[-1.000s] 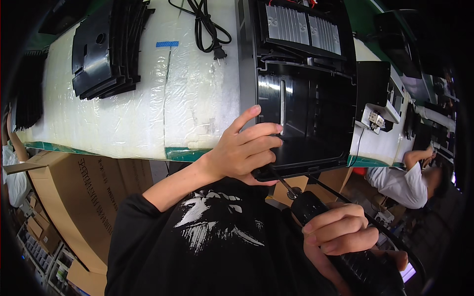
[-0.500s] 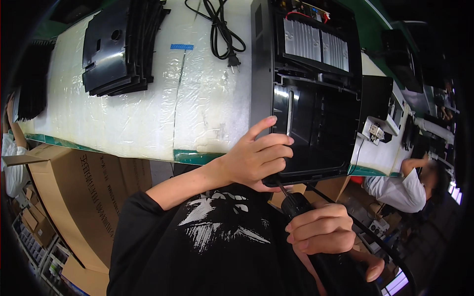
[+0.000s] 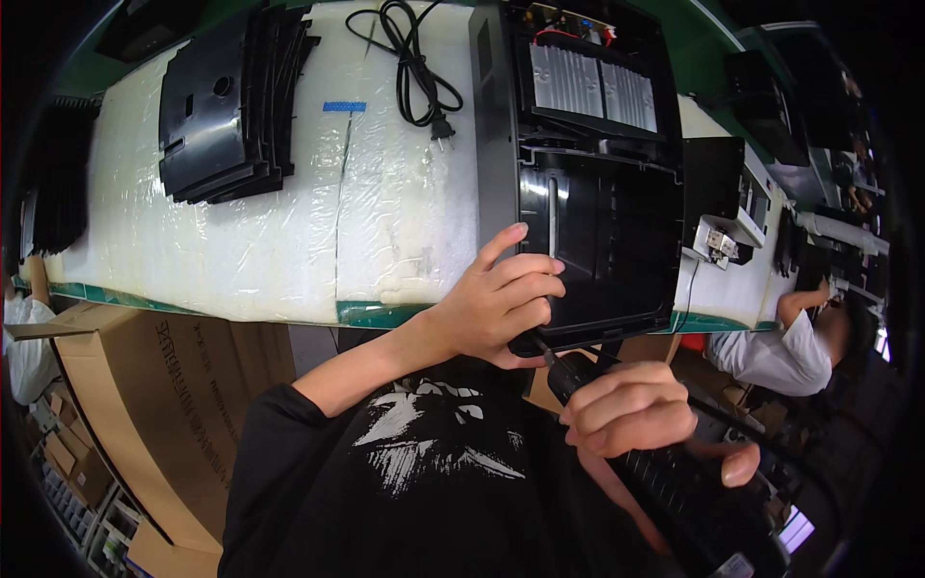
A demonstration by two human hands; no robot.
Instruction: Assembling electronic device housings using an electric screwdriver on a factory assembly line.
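Observation:
In front of me lies an open black appliance housing, with its inside facing up. My left hand grips its near left corner, the fingers bent over the side wall and the thumb low by the front edge. In my right hand is a black electric screwdriver, tilted up toward that corner. Its bit meets the near front edge just below my left fingers. Any screw at the tip is hidden. Inside the housing's far half are silvery ribbed panels, with wires and a circuit board beyond.
A coiled black power cord lies left of the housing. Further left are stacked black plastic panels. A cardboard box stands below the table's left edge. On the right are a small metal part and a co-worker in a white top.
The screwdriver has moved up toward the housing's front edge, and less of its bit shows. My left hand keeps its hold on the corner. The whole view has shifted slightly.

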